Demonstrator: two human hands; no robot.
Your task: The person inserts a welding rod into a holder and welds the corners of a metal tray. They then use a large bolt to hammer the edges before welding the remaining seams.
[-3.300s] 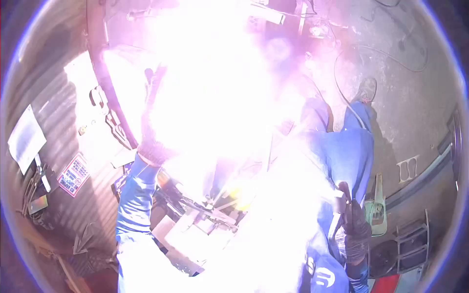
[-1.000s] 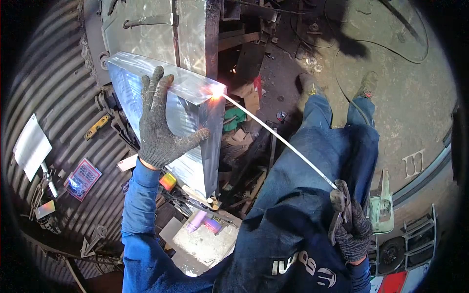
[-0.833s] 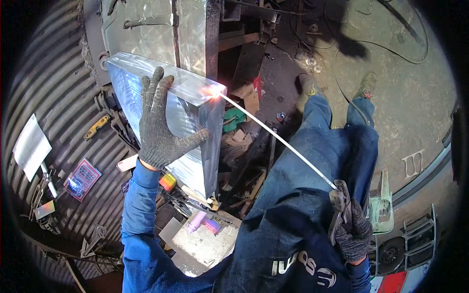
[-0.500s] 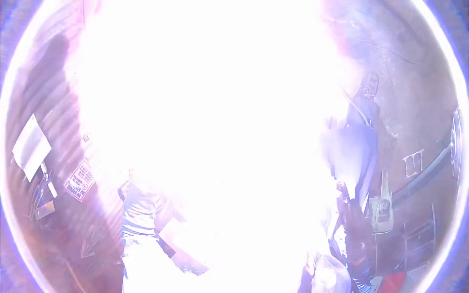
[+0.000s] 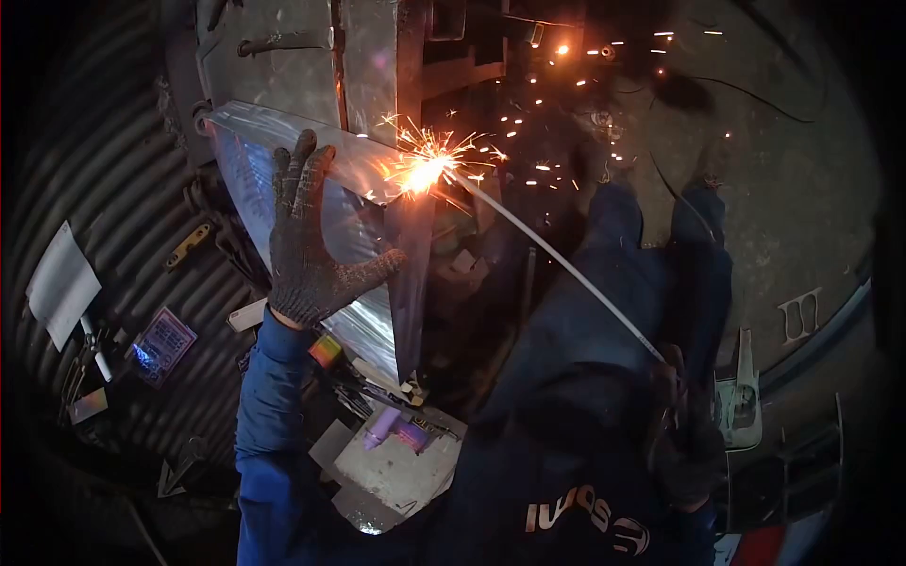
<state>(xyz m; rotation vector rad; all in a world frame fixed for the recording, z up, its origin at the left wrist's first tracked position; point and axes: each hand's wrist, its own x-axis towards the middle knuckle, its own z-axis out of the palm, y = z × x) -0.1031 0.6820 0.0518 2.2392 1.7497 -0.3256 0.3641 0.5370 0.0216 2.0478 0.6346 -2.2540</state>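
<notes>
My left hand (image 5: 326, 245), in a grey knit glove, lies with fingers spread on a shiny triangular metal sheet (image 5: 354, 226). The sheet rests against a larger metal piece (image 5: 368, 85). At the sheet's right edge, bright sparks and an orange glow surround the tip of a long thin welding rod (image 5: 566, 269). The rod runs down to the right into a dark electrode holder (image 5: 671, 373). Wrapped round this holder is my gloved right hand (image 5: 678, 434), dim against the dark clothing.
Corrugated wall (image 5: 123, 217) at left, with a white paper (image 5: 62, 286) and a printed sign (image 5: 164, 346). A small table (image 5: 392, 472) below holds a purple tube (image 5: 381, 427) and small items. Sparks fly over the floor (image 5: 774, 189); a cable (image 5: 755, 94) lies there.
White glare hid most of the earlier view; now the sheet, rod, sparks and my left hand show clearly. Movement of the hands cannot be told.
</notes>
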